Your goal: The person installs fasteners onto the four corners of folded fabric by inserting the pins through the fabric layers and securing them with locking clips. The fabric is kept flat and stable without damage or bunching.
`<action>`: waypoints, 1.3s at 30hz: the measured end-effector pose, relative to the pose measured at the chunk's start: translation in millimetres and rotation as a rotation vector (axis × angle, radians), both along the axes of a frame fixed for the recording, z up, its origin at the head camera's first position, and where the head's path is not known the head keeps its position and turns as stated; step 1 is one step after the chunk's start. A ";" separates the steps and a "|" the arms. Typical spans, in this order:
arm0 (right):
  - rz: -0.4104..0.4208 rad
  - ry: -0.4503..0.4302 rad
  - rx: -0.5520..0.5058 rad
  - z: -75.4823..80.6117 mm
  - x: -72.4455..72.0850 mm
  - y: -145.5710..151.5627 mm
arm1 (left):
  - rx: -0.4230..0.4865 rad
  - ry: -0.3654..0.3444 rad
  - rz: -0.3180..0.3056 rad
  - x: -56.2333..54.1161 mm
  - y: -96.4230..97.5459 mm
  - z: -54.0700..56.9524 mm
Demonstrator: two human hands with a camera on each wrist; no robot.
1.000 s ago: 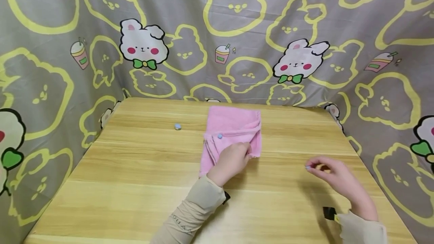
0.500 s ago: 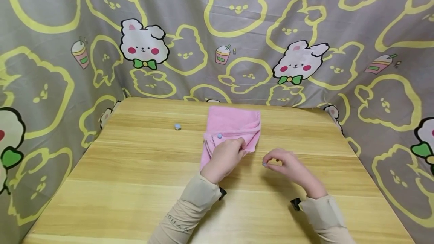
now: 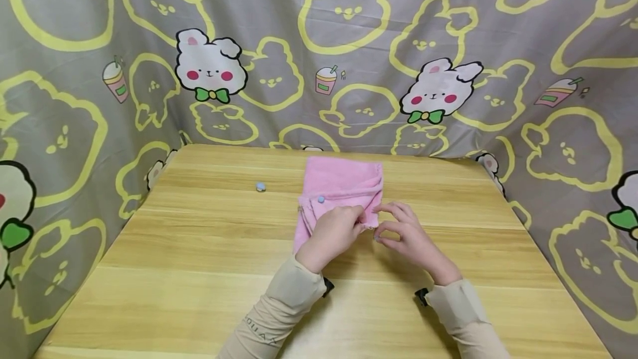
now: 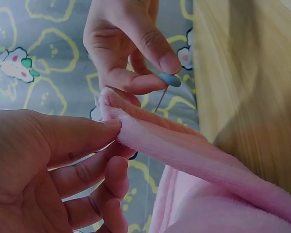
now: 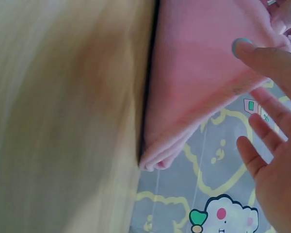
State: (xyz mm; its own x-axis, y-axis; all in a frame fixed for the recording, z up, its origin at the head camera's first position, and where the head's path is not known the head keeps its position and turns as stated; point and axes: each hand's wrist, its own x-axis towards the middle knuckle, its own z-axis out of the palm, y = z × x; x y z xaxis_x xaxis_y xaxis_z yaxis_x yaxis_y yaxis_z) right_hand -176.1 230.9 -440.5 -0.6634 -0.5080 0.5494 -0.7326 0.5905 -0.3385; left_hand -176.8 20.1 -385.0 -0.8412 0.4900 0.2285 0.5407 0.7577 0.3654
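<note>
A folded pink towel (image 3: 344,170) lies on the table, its near right corner lifted. My left hand (image 3: 334,234) pinches that corner between thumb and index finger; the other fingers are curled loosely below in the left wrist view. Close to the corner, my right hand (image 3: 411,242) holds a pin with a round, flat blue head (image 4: 169,80) between thumb and index finger. The thin shaft points down beside the cloth edge. In the right wrist view, the thumb covers most of the blue head (image 5: 235,46). Another blue head (image 3: 321,199) shows on the towel's folded part.
A similar small blue-headed piece (image 3: 261,186) lies on the wooden table (image 3: 199,248), left of the towel. Grey curtains (image 3: 279,15) with yellow outlines and rabbit prints hang behind the table and along both sides.
My right hand has come left and forward from the right side to the towel corner, carrying the pin. My left hand keeps its pinch on the towel and has shifted slightly.
</note>
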 end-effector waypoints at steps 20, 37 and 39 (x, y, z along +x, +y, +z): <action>0.049 0.202 -0.099 -8.3 -5.2 -4.0 | 0.023 0.048 -0.015 0.2 0.7 -2.3; 0.112 0.245 -0.151 -9.6 -5.8 -7.0 | 0.043 0.073 -0.022 0.4 0.2 -3.8; 0.116 0.257 -0.159 -10.2 -5.8 -7.5 | 0.049 0.073 -0.023 0.6 0.3 -4.0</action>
